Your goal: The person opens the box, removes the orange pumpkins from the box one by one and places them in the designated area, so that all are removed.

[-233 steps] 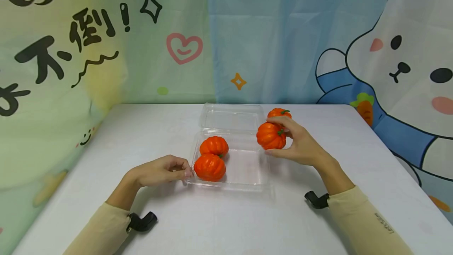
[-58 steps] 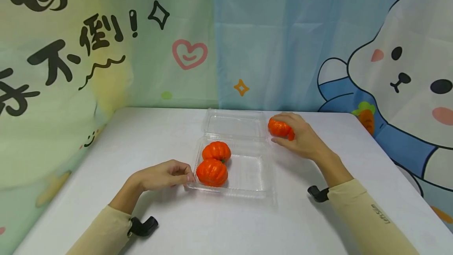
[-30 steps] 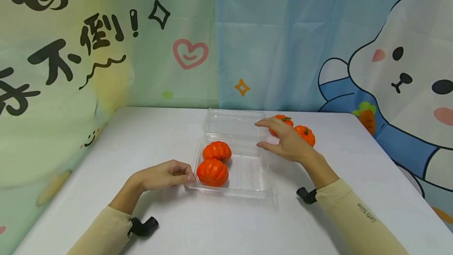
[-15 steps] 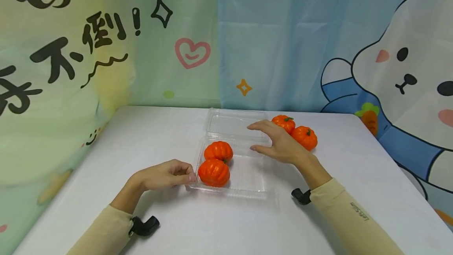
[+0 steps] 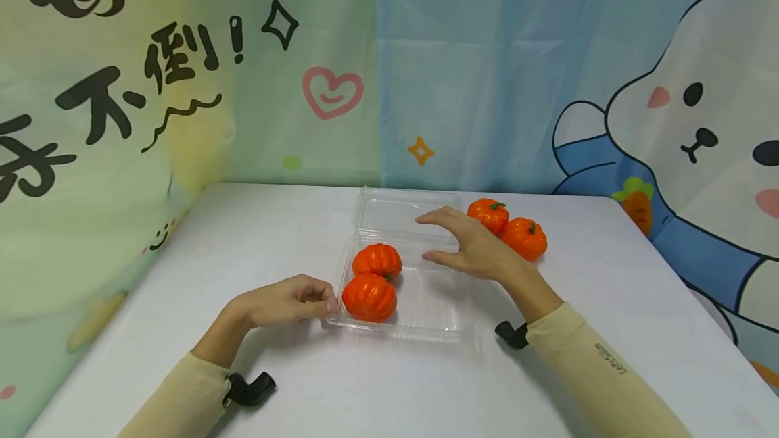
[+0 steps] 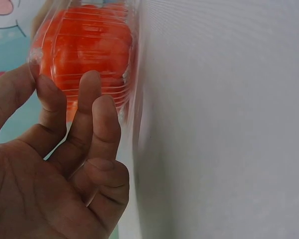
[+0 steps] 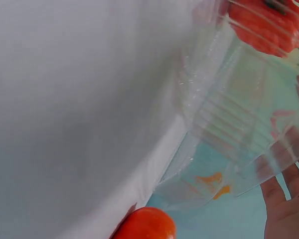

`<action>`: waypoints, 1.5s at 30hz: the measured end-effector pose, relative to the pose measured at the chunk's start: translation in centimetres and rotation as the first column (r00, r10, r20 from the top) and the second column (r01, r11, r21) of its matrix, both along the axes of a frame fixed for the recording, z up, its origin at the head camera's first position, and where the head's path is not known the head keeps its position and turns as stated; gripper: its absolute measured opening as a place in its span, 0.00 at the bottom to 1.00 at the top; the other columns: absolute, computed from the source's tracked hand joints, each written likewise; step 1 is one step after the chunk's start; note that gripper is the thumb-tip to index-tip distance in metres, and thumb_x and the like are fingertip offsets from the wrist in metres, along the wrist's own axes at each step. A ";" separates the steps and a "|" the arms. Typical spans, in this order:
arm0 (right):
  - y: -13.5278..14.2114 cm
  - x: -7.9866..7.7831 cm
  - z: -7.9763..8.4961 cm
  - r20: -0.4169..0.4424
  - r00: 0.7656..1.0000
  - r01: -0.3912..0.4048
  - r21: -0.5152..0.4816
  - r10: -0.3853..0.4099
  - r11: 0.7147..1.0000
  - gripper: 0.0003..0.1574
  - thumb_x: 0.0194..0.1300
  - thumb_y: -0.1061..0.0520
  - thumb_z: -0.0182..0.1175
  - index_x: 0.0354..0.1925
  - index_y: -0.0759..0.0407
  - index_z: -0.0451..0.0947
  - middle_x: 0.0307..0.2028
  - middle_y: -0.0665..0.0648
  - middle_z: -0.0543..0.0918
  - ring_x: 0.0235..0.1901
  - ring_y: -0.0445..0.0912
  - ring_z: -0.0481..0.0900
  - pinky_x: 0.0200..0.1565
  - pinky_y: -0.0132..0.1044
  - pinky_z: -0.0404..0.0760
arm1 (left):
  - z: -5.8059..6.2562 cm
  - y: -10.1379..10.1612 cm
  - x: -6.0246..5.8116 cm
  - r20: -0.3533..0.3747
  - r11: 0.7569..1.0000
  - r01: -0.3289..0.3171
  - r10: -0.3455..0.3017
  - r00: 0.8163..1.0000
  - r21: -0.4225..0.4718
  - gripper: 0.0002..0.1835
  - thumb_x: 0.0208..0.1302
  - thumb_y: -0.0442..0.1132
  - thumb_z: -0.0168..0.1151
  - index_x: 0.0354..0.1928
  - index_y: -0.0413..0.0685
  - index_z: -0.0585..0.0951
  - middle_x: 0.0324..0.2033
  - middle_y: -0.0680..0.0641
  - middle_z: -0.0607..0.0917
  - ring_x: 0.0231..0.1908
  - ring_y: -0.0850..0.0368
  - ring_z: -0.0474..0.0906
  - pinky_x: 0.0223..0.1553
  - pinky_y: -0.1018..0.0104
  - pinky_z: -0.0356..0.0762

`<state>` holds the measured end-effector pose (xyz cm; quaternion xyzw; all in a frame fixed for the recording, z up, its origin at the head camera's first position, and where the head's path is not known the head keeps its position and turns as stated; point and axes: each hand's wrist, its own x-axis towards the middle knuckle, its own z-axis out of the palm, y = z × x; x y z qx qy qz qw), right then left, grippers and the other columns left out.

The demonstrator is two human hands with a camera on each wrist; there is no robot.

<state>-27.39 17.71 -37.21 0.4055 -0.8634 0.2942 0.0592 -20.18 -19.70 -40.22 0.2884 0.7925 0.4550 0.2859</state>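
Note:
A clear plastic clamshell box lies on the table with its lid folded back. Two orange toy pumpkins sit in its left half, one pumpkin behind the other pumpkin. With thumb and forefinger my left hand pinches the box's near left rim; the left wrist view shows the ribbed wall beside these fingers. My right hand hovers over the box's right side, thumb and fingers spread around nothing. Behind that hand, two more pumpkins touch on the table, a farther pumpkin and a nearer pumpkin.
The white table ends at a printed cloth backdrop with a cartoon rabbit. The raised lid lies toward the table's back edge. Black wrist cameras stick out from both sleeves.
My right hand has set the pumpkin it held on the table right of the box, let go, and moved left over the box. My left hand stays at the rim.

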 end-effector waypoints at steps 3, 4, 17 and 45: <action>-0.4 -0.1 0.0 0.004 1.000 -0.013 -0.031 0.013 0.999 0.38 0.63 0.53 0.74 0.68 0.51 0.73 0.64 0.53 0.77 0.64 0.52 0.75 0.60 0.52 0.78 | 0.1 0.0 0.0 -0.004 1.000 0.004 -0.004 1.000 -0.002 0.10 0.76 0.42 0.57 0.39 0.45 0.82 0.34 0.38 0.84 0.33 0.60 0.68 0.35 0.69 0.65; -0.5 -0.1 0.0 0.003 1.000 -0.021 -0.044 0.021 0.999 0.38 0.62 0.54 0.75 0.68 0.51 0.73 0.64 0.53 0.77 0.63 0.52 0.75 0.60 0.52 0.79 | 0.2 0.0 0.0 -0.006 1.000 0.004 -0.004 1.000 -0.004 0.10 0.76 0.43 0.57 0.38 0.45 0.82 0.34 0.38 0.84 0.32 0.60 0.68 0.35 0.69 0.65; -1.7 -0.3 0.1 -0.039 0.996 -0.085 -0.080 0.083 0.993 0.38 0.60 0.56 0.76 0.66 0.55 0.75 0.62 0.57 0.80 0.61 0.51 0.77 0.57 0.51 0.81 | 0.1 0.1 -0.2 0.002 1.000 0.007 -0.007 1.000 -0.005 0.10 0.76 0.42 0.57 0.38 0.46 0.82 0.34 0.37 0.84 0.33 0.61 0.68 0.36 0.70 0.64; -4.1 -0.1 -0.8 0.040 0.987 -0.160 0.034 0.159 0.987 0.36 0.64 0.57 0.73 0.68 0.55 0.75 0.70 0.57 0.75 0.70 0.54 0.71 0.68 0.53 0.70 | -0.2 0.2 -0.1 0.015 1.000 0.004 -0.004 1.000 0.005 0.11 0.76 0.44 0.58 0.38 0.44 0.82 0.34 0.37 0.83 0.34 0.60 0.68 0.37 0.69 0.63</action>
